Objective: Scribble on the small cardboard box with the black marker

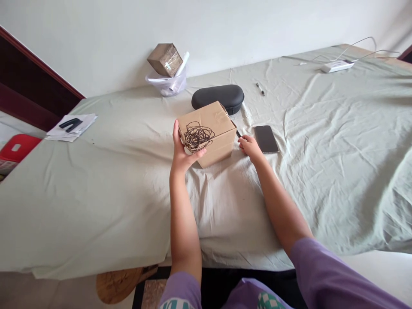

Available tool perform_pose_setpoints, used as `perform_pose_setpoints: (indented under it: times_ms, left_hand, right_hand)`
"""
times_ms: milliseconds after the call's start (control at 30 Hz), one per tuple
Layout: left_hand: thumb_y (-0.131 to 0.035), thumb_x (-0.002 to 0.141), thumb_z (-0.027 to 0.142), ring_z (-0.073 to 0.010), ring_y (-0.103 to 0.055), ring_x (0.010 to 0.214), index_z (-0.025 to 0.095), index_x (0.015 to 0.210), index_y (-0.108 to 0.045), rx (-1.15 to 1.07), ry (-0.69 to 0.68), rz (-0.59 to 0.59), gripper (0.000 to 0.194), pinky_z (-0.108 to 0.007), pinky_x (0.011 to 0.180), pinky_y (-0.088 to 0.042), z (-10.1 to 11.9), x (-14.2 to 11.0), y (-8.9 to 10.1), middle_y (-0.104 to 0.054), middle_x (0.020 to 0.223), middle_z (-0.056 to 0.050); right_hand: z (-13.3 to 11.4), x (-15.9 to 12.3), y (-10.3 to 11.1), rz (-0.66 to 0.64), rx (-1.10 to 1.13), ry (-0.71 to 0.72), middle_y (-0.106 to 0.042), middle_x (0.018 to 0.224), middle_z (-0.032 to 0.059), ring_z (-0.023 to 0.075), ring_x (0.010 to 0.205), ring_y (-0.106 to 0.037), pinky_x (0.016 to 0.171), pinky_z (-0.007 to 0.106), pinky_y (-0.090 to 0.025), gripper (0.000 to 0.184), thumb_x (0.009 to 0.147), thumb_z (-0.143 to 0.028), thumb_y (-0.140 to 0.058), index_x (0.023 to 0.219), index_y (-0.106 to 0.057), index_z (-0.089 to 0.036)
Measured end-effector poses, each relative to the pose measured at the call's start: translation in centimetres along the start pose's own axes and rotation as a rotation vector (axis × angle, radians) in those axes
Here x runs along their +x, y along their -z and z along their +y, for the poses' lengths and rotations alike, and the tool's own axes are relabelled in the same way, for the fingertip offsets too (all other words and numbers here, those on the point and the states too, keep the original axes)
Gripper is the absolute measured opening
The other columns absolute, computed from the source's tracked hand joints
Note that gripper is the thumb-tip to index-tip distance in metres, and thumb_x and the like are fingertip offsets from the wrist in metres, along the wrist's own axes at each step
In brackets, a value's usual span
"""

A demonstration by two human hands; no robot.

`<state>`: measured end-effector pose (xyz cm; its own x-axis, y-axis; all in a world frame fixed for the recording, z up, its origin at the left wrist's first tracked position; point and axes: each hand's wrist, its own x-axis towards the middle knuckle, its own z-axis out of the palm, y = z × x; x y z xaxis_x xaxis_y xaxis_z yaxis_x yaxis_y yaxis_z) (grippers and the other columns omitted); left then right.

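Observation:
A brown cardboard box (219, 148) stands tilted on the cloth-covered table in front of me. My left hand (184, 155) grips its left corner, thumb along the near side and fingers at the far left edge. A tangle of thin black loops (198, 135), like cord, lies on the box's upper face beside that thumb. Close to the box's right side, my right hand (249, 147) is closed on a slim black stick-like object (238, 134). The object's tip is at the box's right edge, and its exact kind is unclear. A dark phone (265, 138) lies just right of this hand.
Behind the box sits a black hard case (222, 97). A clear plastic tub (170, 86) holding a small taped box (165, 59) stands by the wall. Farther off are a pen (260, 89), a white power strip (337, 66), and a stapler (71, 125) on papers (69, 136).

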<state>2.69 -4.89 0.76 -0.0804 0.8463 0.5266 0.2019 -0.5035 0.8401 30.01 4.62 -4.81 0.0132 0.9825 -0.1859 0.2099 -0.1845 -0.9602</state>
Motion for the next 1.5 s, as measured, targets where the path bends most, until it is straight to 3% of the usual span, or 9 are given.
perform_pose_setpoints:
  times_ms: [400,567,767,867,933,1033,1167,1333,1500]
  left_hand:
    - [-0.096,0.069,0.065,-0.0352,-0.024,0.173,0.040,0.174,-0.013,0.023,-0.025,0.019,0.136,-0.051,0.141,-0.026,-1.2,0.1,0.1,-0.018,0.185,-0.011]
    - [-0.098,0.067,0.061,-0.0351,-0.042,0.163,0.040,0.173,-0.006,0.005,-0.059,0.035,0.142,-0.051,0.135,-0.038,-1.3,0.2,-0.1,-0.032,0.176,-0.015]
    - [-0.092,0.068,0.072,-0.0325,-0.043,0.164,0.040,0.172,0.000,-0.053,-0.095,0.137,0.143,-0.049,0.135,-0.039,-1.1,0.6,-0.4,-0.029,0.178,-0.015]
    - [-0.083,0.068,0.085,-0.0357,-0.034,0.169,0.037,0.173,0.006,-0.033,-0.059,0.176,0.146,-0.051,0.136,-0.036,-0.8,0.6,-0.2,-0.029,0.180,-0.012]
    - [-0.077,0.068,0.091,-0.0364,-0.031,0.170,0.037,0.173,0.004,0.003,-0.063,0.200,0.144,-0.050,0.137,-0.035,-0.6,0.7,0.0,-0.028,0.181,-0.011]
    - [-0.077,0.067,0.090,-0.0345,-0.030,0.171,0.038,0.170,-0.004,0.028,-0.120,0.234,0.137,-0.046,0.138,-0.036,-0.3,0.8,-0.2,-0.022,0.182,-0.012]
    - [-0.085,0.070,0.076,-0.0343,-0.031,0.170,0.038,0.166,-0.015,-0.032,-0.184,0.232,0.125,-0.047,0.138,-0.035,0.5,0.9,-0.7,-0.020,0.181,-0.011]
    - [-0.091,0.076,0.061,-0.0325,-0.018,0.175,0.043,0.170,-0.018,0.051,-0.020,0.054,0.120,-0.053,0.143,-0.022,2.7,-0.1,0.6,-0.013,0.186,-0.007]
    - [-0.098,0.075,0.041,-0.0353,-0.001,0.177,0.046,0.175,-0.010,0.269,0.093,-0.050,0.133,-0.060,0.144,-0.014,5.3,-1.1,2.1,-0.001,0.189,-0.003]
  right_hand:
    - [1.0,0.6,0.1,0.079,-0.205,0.114,-0.058,0.065,0.0001,0.0171,0.060,-0.051,0.061,0.029,-0.042,0.019,0.091,-0.037,-0.051,0.084,-0.062,-0.023]
    - [0.8,-0.6,-0.7,0.214,-0.400,0.194,-0.071,0.094,0.0126,0.0300,0.096,-0.062,0.091,0.042,-0.051,0.022,0.096,-0.035,-0.053,0.096,-0.069,-0.021]
    - [0.6,-2.0,-0.9,0.268,-0.508,0.219,-0.061,0.139,0.0252,0.0468,0.139,-0.044,0.118,0.065,-0.034,0.036,0.085,-0.021,-0.061,0.117,-0.077,-0.016]
    - [0.1,-1.8,-0.3,0.217,-0.422,0.263,-0.062,0.143,0.0197,0.0441,0.141,-0.046,0.123,0.066,-0.028,0.047,0.082,-0.028,-0.062,0.127,-0.075,-0.021]
    - [-0.5,-1.7,0.1,0.169,-0.328,0.311,-0.067,0.140,0.0146,0.0375,0.137,-0.054,0.121,0.058,-0.038,0.052,0.090,-0.042,-0.052,0.134,-0.072,-0.025]
    - [-1.9,-2.3,0.5,-0.037,0.064,0.339,-0.072,0.134,0.0126,0.0322,0.122,-0.066,0.103,0.046,-0.054,0.077,0.095,-0.073,-0.030,0.147,-0.064,-0.028]
    - [-4.0,-4.2,0.5,-0.317,0.553,0.311,-0.071,0.141,0.0143,0.0352,0.129,-0.066,0.101,0.053,-0.056,0.108,0.079,-0.102,-0.027,0.154,-0.057,-0.032]
    - [-5.7,-5.1,1.2,-0.348,0.665,0.419,-0.065,0.154,0.0087,0.0323,0.153,-0.052,0.107,0.050,-0.059,0.089,0.074,-0.072,-0.075,0.155,-0.054,-0.040]
    - [-6.2,-5.2,3.2,-0.335,0.556,0.464,-0.074,0.140,0.0077,0.0315,0.150,-0.056,0.108,0.049,-0.060,0.076,0.074,-0.063,-0.080,0.145,-0.064,-0.038]
